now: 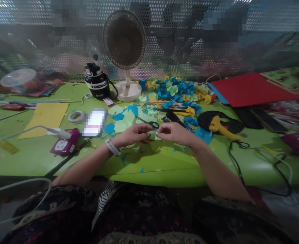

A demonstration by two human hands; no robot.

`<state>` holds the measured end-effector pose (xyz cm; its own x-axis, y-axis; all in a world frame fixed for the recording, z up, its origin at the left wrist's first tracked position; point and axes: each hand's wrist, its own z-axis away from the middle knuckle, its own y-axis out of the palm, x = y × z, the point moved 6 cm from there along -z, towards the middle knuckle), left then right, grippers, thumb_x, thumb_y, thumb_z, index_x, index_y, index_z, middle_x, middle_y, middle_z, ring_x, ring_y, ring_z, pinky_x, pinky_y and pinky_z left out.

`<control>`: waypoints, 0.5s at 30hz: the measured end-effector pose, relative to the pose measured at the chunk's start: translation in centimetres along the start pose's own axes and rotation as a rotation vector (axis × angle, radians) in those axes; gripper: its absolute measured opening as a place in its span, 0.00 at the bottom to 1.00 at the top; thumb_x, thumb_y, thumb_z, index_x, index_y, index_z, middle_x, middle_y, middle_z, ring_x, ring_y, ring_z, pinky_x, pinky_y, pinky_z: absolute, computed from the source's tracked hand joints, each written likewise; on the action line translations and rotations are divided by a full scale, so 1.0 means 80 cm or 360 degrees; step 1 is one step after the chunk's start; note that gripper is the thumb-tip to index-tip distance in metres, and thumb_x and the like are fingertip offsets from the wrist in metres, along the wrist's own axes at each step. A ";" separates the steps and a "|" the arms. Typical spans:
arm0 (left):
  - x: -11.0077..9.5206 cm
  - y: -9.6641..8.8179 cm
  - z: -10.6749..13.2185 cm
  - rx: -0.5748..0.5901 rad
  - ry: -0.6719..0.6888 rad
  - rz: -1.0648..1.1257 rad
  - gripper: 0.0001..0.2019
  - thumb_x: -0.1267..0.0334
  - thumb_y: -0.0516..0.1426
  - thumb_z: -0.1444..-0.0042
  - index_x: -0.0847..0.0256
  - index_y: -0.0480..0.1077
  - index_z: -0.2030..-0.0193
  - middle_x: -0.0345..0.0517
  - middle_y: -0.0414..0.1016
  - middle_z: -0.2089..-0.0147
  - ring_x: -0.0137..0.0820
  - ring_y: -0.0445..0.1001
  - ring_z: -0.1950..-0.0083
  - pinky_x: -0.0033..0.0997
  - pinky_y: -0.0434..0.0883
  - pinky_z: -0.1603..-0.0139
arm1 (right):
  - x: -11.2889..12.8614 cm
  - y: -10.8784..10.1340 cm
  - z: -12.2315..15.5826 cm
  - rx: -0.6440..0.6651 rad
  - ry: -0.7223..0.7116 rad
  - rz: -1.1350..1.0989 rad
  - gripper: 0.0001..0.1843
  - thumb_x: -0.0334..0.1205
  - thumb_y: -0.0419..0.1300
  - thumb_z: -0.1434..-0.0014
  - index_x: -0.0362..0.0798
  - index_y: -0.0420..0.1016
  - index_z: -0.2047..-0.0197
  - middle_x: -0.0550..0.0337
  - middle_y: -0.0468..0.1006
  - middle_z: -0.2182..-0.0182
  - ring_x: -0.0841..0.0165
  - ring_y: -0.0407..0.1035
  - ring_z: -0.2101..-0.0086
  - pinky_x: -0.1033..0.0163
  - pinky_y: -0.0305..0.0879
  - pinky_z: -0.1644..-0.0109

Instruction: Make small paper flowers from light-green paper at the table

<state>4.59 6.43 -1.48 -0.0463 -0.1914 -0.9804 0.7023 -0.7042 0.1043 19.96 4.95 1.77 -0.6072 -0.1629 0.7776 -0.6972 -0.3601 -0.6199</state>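
Both hands meet over the middle of the green table (32,159). My left hand (132,134), with a white band on the wrist, and my right hand (173,132) each pinch a small pale green paper piece (155,136) between them, fingers closed on it. Black-handled scissors (149,122) lie just behind the hands. Cut blue and green paper scraps (121,122) are scattered around them, and a pile of folded blue, yellow and green paper shapes (175,89) sits farther back.
A desk fan (124,51) and a black bottle (97,81) stand at the back. A yellow sheet (46,118), tape roll (76,117), phone (95,122) and pink device (64,145) lie left. A yellow glue gun (222,128), cables (261,162) and red card (253,88) are at the right.
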 end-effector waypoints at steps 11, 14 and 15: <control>0.005 0.001 -0.001 -0.0052 -0.0037 0.0080 0.21 0.62 0.69 0.52 0.66 0.72 0.52 0.44 0.78 0.64 0.27 0.77 0.63 0.34 0.77 0.57 | 0.002 0.003 -0.001 -0.0037 -0.0016 0.0025 0.10 0.46 0.61 0.50 0.47 0.72 0.73 0.63 0.71 0.78 0.71 0.62 0.75 0.64 0.56 0.69; 0.010 -0.001 -0.004 -0.0074 -0.0058 0.0110 0.23 0.66 0.70 0.54 0.67 0.71 0.51 0.43 0.78 0.68 0.26 0.78 0.67 0.32 0.76 0.59 | 0.000 0.004 -0.002 -0.0044 -0.0008 0.0009 0.11 0.47 0.62 0.49 0.47 0.73 0.72 0.63 0.72 0.78 0.71 0.62 0.75 0.63 0.57 0.69; 0.010 -0.002 -0.004 -0.0085 -0.0066 0.0122 0.23 0.67 0.69 0.53 0.68 0.70 0.51 0.43 0.78 0.68 0.26 0.78 0.67 0.31 0.76 0.59 | -0.001 0.004 -0.002 -0.0051 0.0001 -0.0016 0.12 0.48 0.62 0.49 0.47 0.73 0.72 0.63 0.72 0.78 0.71 0.63 0.75 0.63 0.57 0.69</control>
<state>4.66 6.61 -2.35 -0.0194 -0.2725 -0.9620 0.7419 -0.6489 0.1688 19.70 5.02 1.51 -0.6004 -0.1590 0.7837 -0.7149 -0.3323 -0.6152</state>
